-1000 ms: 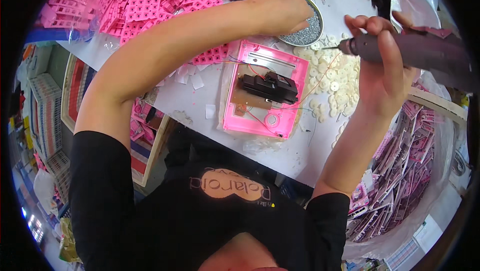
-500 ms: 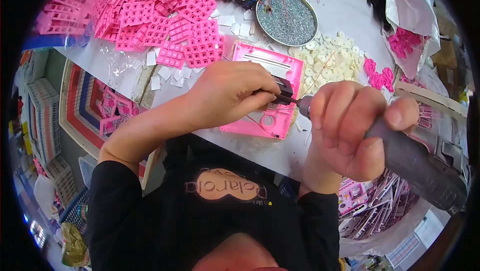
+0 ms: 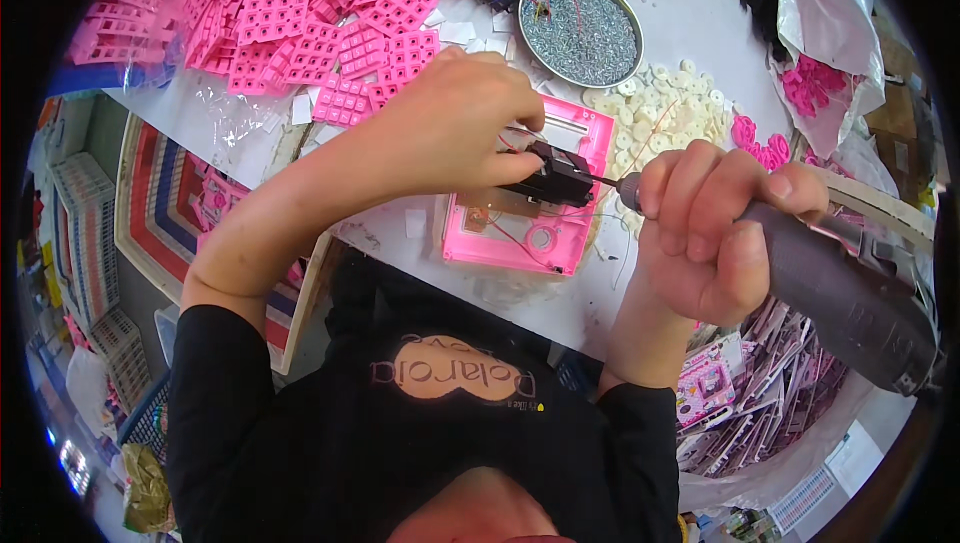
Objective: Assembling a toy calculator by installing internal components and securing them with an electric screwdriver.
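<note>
Over a pink plastic casing (image 3: pixel 485 249), my left hand (image 3: pixel 455 128) grips a black plastic part (image 3: pixel 562 181) between thumb and fingers. Thin wires run by the part and inside the casing. In my right hand (image 3: pixel 712 228) is a dark grey electric screwdriver (image 3: pixel 845 298), with my fingers wrapped around its front end. Its thin bit points left and reaches the right end of the black part; whether it touches a screw is too small to tell. My left hand hides the casing's left side.
Beyond the casing stands a round metal dish (image 3: pixel 582 31) of small screws, beside a spread of cream-white discs (image 3: pixel 655 123). Pink keypad pieces (image 3: pixel 345 38) heap up at the far left. At the lower right, a bag holds many flat printed pieces (image 3: pixel 760 403).
My left hand has shifted away from me and rolled, so more of the black part shows. The screwdriver and my right hand have moved slightly up and to the right.
</note>
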{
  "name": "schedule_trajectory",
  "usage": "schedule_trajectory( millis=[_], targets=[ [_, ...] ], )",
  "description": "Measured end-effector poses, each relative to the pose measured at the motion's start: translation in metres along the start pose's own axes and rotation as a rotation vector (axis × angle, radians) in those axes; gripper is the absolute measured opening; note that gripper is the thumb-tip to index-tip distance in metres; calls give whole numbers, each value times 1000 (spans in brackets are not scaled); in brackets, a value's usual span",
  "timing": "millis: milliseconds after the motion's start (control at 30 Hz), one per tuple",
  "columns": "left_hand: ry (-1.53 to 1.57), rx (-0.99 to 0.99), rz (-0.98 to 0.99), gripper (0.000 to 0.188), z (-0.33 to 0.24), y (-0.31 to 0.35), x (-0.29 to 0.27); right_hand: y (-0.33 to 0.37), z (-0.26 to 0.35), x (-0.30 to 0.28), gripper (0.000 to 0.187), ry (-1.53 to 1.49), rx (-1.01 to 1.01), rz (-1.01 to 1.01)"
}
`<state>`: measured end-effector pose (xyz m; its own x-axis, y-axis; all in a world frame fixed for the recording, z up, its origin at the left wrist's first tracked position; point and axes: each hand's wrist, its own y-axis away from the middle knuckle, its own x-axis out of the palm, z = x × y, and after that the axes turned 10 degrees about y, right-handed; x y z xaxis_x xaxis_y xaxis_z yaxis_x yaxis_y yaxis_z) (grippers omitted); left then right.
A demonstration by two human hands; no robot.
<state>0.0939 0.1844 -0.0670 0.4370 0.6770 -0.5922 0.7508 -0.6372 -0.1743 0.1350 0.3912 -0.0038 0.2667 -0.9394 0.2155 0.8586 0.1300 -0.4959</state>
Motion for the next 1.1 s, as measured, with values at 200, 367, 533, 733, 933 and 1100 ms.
schedule_trajectory(
  millis=[200,367,533,733,933,1100],
  targets=[
    [-69,-224,300,18,-9,-28,-1,1,-1,2,37,5,10,-29],
    [-120,-165,216,23,-12,-25,-5,4,-2,1,38,5,-13,-38],
    [-78,60,-57,44,-17,35,-7,8,-4,-1,37,-7,-17,-32],
    [-163,97,-163,54,1,50,32,6,-28,4,37,12,-75,43],
    [-123,81,-172,48,5,50,33,8,-45,6,37,33,-103,120],
    [-119,70,-174,49,3,49,33,9,-47,8,35,53,-86,138]
  ],
)
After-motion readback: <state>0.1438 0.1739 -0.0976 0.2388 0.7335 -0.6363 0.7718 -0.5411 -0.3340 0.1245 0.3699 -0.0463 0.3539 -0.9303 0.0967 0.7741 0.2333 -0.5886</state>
